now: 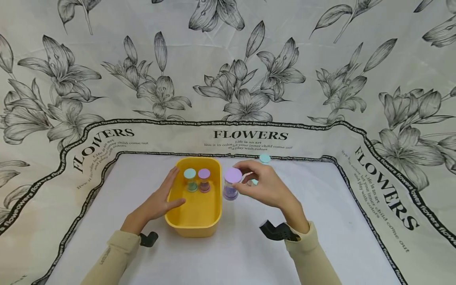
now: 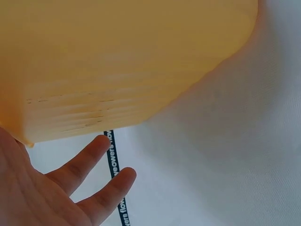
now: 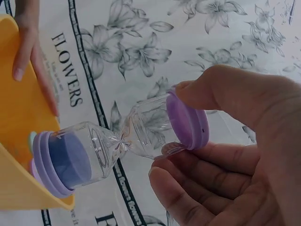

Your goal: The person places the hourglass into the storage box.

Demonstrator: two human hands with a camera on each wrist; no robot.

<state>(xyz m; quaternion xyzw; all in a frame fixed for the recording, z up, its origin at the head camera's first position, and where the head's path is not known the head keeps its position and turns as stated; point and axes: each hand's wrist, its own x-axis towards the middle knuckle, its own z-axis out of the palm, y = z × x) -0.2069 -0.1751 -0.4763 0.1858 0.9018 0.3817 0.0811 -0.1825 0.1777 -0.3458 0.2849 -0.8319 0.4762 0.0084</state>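
In the head view, my right hand (image 1: 265,184) pinches the lilac top cap of an hourglass (image 1: 230,192) just right of the yellow bin (image 1: 194,231). The right wrist view shows its clear glass (image 3: 146,122), with thumb and fingers at one cap and dark sand by the other. My left hand (image 1: 160,198) is at the bin's left rim, thumb reaching over the inside, fingers along the outer side. Two of its fingers (image 2: 101,188) show straight and spread in the left wrist view. Inside the bin stand a teal-capped hourglass (image 1: 191,183) and a purple-capped hourglass (image 1: 204,183).
Behind my right hand, a teal cap (image 1: 265,159) shows near the back of the white table (image 1: 246,253); the hand hides what lies around it. A flower-printed cloth (image 1: 249,91) rises behind and at both sides.
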